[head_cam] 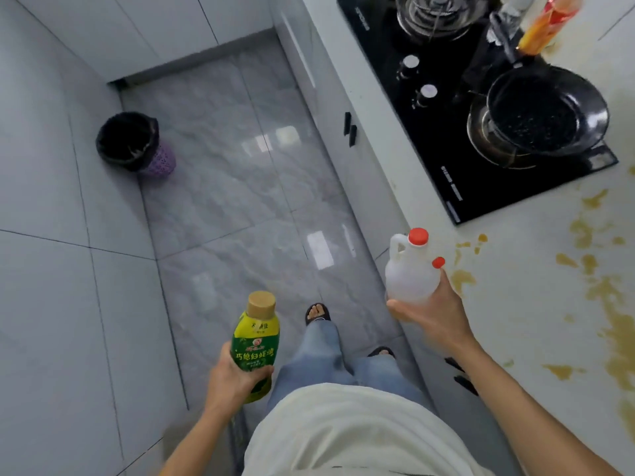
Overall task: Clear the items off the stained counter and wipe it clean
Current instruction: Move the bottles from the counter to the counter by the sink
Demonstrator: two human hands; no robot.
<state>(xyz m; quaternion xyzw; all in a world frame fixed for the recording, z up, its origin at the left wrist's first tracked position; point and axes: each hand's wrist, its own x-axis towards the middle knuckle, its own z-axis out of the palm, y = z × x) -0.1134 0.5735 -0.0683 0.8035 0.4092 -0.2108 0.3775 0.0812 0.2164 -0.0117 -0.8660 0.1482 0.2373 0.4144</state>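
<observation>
While gripped: green bottle (256,341), white jug (410,269).

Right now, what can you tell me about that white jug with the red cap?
The white jug looks like translucent plastic, with a round body, a small loop handle by the neck and a red screw cap. It seems empty or nearly so. The right hand grips it from below, roughly upright, in the air over the edge of the stained counter, touching nothing else.

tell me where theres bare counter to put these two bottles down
Bare patch: the white counter strip between its front edge and the black hob. Right of the hob it is stained but free. Crowded: the hob, with a frying pan.
</observation>
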